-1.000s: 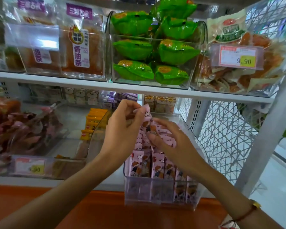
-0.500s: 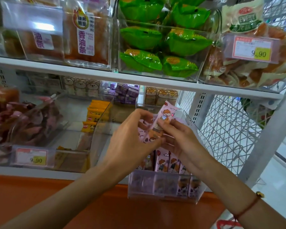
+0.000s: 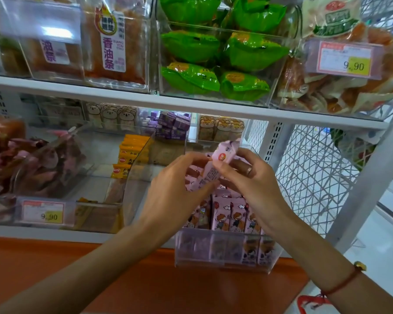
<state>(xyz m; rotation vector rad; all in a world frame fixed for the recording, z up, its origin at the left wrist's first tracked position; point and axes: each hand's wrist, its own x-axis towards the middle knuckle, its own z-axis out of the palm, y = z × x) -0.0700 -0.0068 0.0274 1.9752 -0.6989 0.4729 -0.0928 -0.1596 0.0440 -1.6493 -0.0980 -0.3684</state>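
Observation:
A clear plastic bin point(image 3: 222, 257) juts out from the lower shelf, packed with several upright pink snack packets point(image 3: 237, 214) printed with a cartoon child. Above the bin both hands hold one pink snack packet point(image 3: 224, 158), tilted with its back label showing. My left hand point(image 3: 175, 191) pinches the packet's lower end with thumb and fingers. My right hand point(image 3: 256, 184) pinches its middle from the right, a ring on one finger. The packets under the hands are partly hidden.
On the upper shelf stand bins of green packets point(image 3: 213, 53), fried dough bags point(image 3: 114, 41) and orange snacks behind a 9.90 tag point(image 3: 345, 60). To the left on the lower shelf are yellow packets point(image 3: 132, 152) and reddish snacks point(image 3: 21, 159). A wire mesh panel point(image 3: 309, 177) closes the right side.
The pink packet has been lifted out of the bin and turned, so its back faces me. Both hands rose slightly with it. The view shifted downward.

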